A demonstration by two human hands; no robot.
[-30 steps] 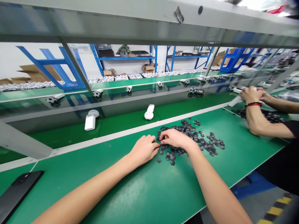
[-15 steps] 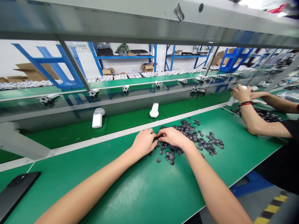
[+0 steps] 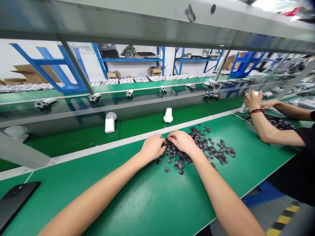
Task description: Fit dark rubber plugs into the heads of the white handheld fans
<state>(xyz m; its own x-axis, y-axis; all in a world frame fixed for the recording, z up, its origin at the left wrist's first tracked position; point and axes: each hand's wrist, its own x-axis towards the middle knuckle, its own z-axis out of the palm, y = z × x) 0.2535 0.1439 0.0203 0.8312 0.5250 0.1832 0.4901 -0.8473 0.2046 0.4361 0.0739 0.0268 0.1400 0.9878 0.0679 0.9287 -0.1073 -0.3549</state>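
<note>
A loose pile of small black pentagon-shaped pieces (image 3: 182,157) lies on the green tabletop (image 3: 137,196). My left hand (image 3: 154,146) rests at the pile's left edge, its fingers curled in toward the thumb. Just to its right, my right hand (image 3: 182,141) reaches over the pile from behind, thumb and fingertips drawn together. Both sets of fingertips are close to the pieces and to each other. What is pinched in either hand is too small and hidden to make out.
Beyond the table edge runs a green conveyor with white handled parts (image 3: 110,123). Soccer-ball-patterned items (image 3: 129,94) sit on a farther line. A co-worker's hands (image 3: 253,100) hold a white part at right. A black phone (image 3: 18,200) lies at left. A metal beam (image 3: 147,23) crosses above.
The white parts on the near conveyor have moved right, while the patterned items behind shifted slightly left. My hands have drawn slightly apart, uncovering more black pieces between them.
</note>
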